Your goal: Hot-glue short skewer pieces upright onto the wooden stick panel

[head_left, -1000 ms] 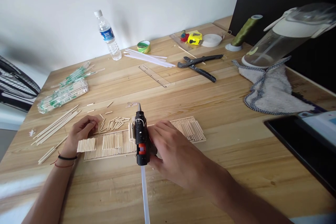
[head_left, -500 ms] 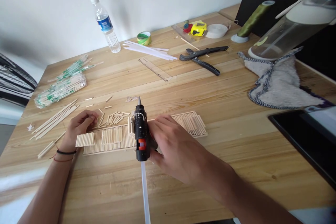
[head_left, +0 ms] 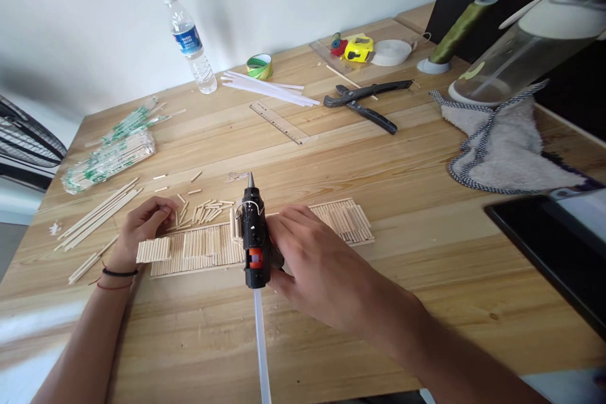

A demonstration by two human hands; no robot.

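My right hand (head_left: 315, 259) is wrapped round the handle of a black glue gun (head_left: 253, 233), whose nozzle points away from me over a long flat panel of glued wooden sticks (head_left: 208, 252). A clear glue stick (head_left: 260, 347) trails from the gun's back toward me. My left hand (head_left: 142, 227), with a black band at the wrist, rests with curled fingers at the panel's left end, beside a small block of short sticks (head_left: 154, 250). What its fingers hold, if anything, is hidden. Several short cut sticks (head_left: 208, 207) lie just beyond the panel.
On the wooden table (head_left: 379, 164): long sticks (head_left: 101, 211) and wrapped chopstick packs (head_left: 111, 161) at left, a water bottle (head_left: 189, 44), tape roll (head_left: 259, 66), ruler (head_left: 277, 123), black cutters (head_left: 367, 104), tape measure (head_left: 358, 50), thread spool (head_left: 447, 38), a clear jug (head_left: 521, 44) on a towel (head_left: 497, 145), a dark tablet (head_left: 553, 252).
Both hands and the glue gun stay where they were on the panel. The camera has tilted slightly, shifting the scene a little in the picture.
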